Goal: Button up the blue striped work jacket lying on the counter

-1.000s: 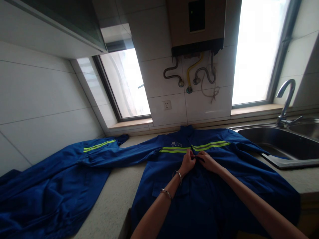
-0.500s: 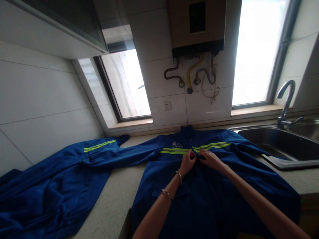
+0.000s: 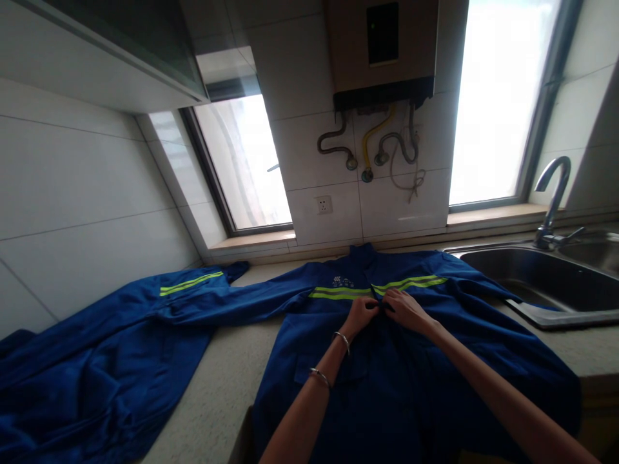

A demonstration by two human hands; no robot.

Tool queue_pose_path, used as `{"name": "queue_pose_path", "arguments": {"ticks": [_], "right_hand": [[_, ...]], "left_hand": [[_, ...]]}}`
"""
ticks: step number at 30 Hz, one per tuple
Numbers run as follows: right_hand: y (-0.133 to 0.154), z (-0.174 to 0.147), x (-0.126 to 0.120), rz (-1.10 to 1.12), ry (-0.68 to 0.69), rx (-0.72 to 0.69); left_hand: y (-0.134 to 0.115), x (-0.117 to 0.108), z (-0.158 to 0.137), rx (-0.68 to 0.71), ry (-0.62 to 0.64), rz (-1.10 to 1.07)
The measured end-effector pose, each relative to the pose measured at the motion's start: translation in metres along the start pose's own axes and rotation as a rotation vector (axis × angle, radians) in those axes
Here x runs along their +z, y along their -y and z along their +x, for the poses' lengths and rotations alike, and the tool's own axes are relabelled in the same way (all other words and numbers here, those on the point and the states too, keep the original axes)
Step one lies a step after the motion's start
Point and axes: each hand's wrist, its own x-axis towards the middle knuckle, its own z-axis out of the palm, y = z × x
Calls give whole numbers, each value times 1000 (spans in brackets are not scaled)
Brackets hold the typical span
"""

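A blue work jacket [image 3: 319, 348] with yellow-green reflective stripes and a white chest logo lies spread front up, its lower part hanging over the counter's front edge. My left hand [image 3: 361, 314] pinches the front edge of the jacket just below the stripe. Close beside it, my right hand [image 3: 405, 309] grips the opposite front edge, fingers bent. The fingertips nearly meet at the front opening; any button or fastener between them is hidden. Two silver bracelets [image 3: 320, 376] circle my left wrist and forearm.
A second blue garment [image 3: 97, 361] with similar stripes lies on the left of the counter [image 3: 217, 380], touching the jacket's sleeve. On the right are a sink [image 3: 536, 316] and a faucet [image 3: 556, 193]. A water heater [image 3: 348, 51] with hoses hangs on the wall behind.
Both hands stay at the jacket's front opening with only slight finger movement. The jacket keeps its place, and the view has shifted very slightly.
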Motion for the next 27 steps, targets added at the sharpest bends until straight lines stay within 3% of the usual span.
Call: {"name": "queue_pose_path", "arguments": {"ticks": [9,27], "right_hand": [[-16,3,12,231,-11,-70],[-26,2,17,396,-4,-91]], "left_hand": [[0,5,1,-110,-8,-37],[-6,-2,-1,53,52,131]]}}
